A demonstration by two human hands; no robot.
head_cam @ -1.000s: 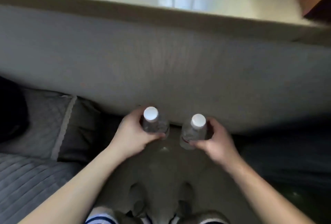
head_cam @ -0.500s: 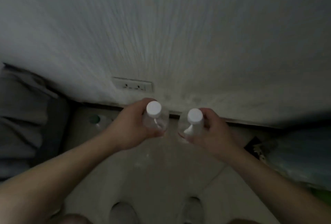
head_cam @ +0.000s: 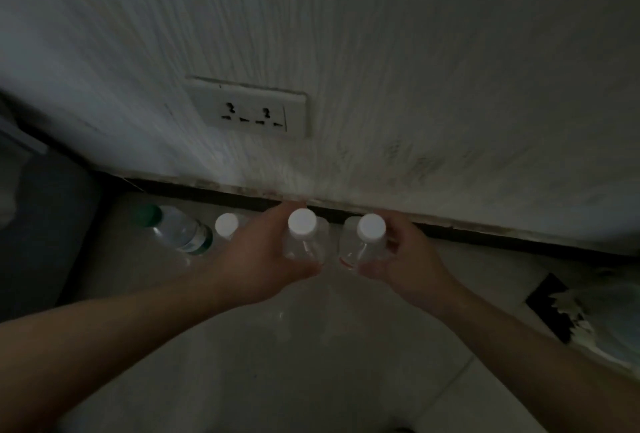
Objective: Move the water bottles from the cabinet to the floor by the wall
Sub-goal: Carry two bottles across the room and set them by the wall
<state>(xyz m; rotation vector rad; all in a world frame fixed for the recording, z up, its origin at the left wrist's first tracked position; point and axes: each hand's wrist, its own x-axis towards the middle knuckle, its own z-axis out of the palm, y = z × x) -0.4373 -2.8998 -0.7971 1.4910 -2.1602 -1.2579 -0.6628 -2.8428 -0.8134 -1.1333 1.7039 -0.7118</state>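
Water bottles held upright, one per hand, low by the wall (head_cam: 415,51).
Under the wall lies the pale floor (head_cam: 311,363); the left hand (head_cam: 256,259) is curled round the left bottle (head_cam: 304,245), the right hand (head_cam: 408,259) round the right bottle (head_cam: 362,247), the two side by side, long axes vertical, caps up. The floor is straight below both grips, so I judge the move is only downward. Against half a second ago, the wall socket (head_cam: 249,110) looks nearer and a green-capped bottle (head_cam: 180,230) shows clearly at the left.
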